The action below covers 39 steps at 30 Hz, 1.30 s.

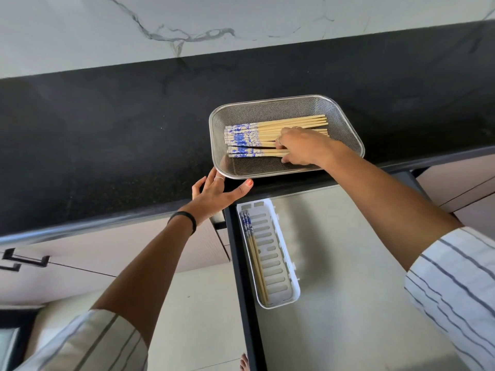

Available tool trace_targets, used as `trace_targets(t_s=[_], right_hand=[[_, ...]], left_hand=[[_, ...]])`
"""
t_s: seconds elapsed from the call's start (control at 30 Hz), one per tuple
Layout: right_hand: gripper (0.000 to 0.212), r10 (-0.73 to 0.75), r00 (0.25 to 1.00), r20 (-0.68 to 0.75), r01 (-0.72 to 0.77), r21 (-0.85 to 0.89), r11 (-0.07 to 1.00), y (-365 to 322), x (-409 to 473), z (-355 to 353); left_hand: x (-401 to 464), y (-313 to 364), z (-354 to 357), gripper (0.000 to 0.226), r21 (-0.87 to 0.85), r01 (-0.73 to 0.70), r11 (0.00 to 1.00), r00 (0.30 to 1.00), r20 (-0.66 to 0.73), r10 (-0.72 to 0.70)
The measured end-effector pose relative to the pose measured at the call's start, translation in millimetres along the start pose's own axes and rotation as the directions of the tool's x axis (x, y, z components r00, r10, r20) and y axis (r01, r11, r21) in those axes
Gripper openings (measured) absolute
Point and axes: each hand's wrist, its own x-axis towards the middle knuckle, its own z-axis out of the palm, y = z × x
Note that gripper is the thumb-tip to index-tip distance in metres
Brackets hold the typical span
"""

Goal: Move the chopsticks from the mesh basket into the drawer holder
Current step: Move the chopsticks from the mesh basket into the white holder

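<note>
A single wide-angle camera sits on the person's head, looking forward and steeply down. It faces the wall across the black counter, whose front edge runs across the middle of the view. Both forearms reach up from the bottom corners, close to the lens. Below the counter's front edge the view drops into the open drawer. Straight lines bow near the borders.

The right hand hides the chopsticks' middles.

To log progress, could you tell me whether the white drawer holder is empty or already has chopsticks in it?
Partly filled: the white holder has a few chopsticks lying along its left side; the rest of its slotted floor is bare.
</note>
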Motion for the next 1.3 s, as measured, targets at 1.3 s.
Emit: trace_targets(t_s=[1.3], right_hand=[[0.012,0.105,0.772,0.626,-0.633,0.773,0.049,-95.7,-179.9,113.7]], left_hand=[[0.7,-4.5,-3.6,0.081,-0.163,-0.03,0.986,0.999,0.031,0.035]])
